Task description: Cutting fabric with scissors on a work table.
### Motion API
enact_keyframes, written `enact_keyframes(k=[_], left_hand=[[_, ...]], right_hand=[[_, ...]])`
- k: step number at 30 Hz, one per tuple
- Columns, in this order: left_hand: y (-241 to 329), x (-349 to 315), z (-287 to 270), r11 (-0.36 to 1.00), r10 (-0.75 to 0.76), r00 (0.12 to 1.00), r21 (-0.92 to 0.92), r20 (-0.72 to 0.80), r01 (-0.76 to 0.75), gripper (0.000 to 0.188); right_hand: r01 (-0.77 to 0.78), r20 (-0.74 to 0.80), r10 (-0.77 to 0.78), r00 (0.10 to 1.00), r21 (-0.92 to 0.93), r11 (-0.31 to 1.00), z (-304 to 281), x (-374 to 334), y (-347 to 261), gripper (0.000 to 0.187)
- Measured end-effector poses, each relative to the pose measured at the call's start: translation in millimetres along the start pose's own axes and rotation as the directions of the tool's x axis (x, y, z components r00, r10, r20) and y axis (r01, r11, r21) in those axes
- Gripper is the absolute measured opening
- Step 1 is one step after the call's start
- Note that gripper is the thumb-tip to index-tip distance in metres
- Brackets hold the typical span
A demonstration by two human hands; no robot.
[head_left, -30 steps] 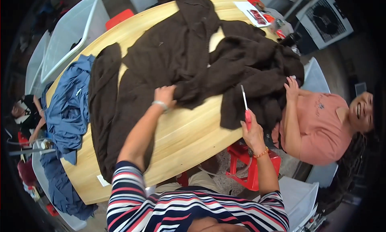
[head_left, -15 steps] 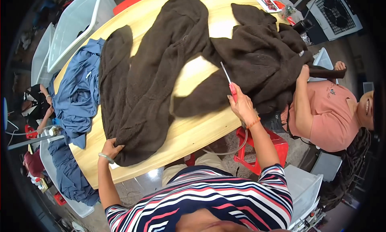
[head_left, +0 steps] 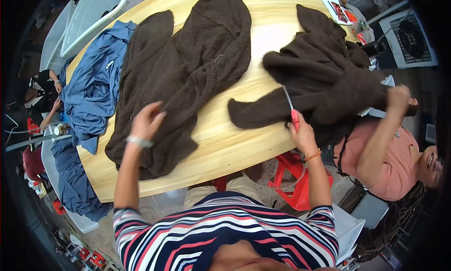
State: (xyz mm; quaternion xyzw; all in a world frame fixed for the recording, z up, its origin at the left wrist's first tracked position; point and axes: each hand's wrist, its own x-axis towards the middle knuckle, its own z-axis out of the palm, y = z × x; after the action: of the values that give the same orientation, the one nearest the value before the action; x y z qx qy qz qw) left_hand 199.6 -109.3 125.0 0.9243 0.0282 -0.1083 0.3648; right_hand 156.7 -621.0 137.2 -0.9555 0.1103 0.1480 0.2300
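Observation:
A dark brown fuzzy garment (head_left: 197, 69) lies spread across the left and middle of the table. Over its lower part is my left hand (head_left: 148, 123), fingers apart and gripping nothing; I cannot tell whether it touches the cloth. My right hand (head_left: 304, 135) is closed round a red-handled tool (head_left: 295, 120) with a long thin metal shaft pointing away from me. Its tip ends against a second dark brown garment (head_left: 324, 78), bunched on the right. A co-worker's raised hand (head_left: 398, 99) is at that garment's right end; its grip is unclear.
Blue garments (head_left: 96, 83) lie along the left edge of the wooden table (head_left: 221, 151). Clear plastic bins (head_left: 94, 22) stand beyond it. A red stool (head_left: 300, 191) is below the near edge, with a thin hose nearby. The co-worker in pink (head_left: 390, 158) is at the right.
My left hand has let go of the left garment's near edge and moved up over it. My right hand with the tool appears farther right. The co-worker's arm has lifted, shifting the right garment.

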Motion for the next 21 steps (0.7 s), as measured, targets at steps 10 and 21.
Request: enact_keyframes(k=[10,21], left_hand=[[138,120,179,0.722,0.101,0.962,-0.646,-0.254,-0.247,0.041],[116,5,193,0.849,0.526,0.85,-0.048,-0.003,-0.526,0.044]], right_hand=[[0.134,-0.039,-0.131,0.991,0.095,0.986,-4,-28,-24,0.05],[0.12,0.028,-0.123,0.992,0.101,0.988,15,-25,-11,0.05]])
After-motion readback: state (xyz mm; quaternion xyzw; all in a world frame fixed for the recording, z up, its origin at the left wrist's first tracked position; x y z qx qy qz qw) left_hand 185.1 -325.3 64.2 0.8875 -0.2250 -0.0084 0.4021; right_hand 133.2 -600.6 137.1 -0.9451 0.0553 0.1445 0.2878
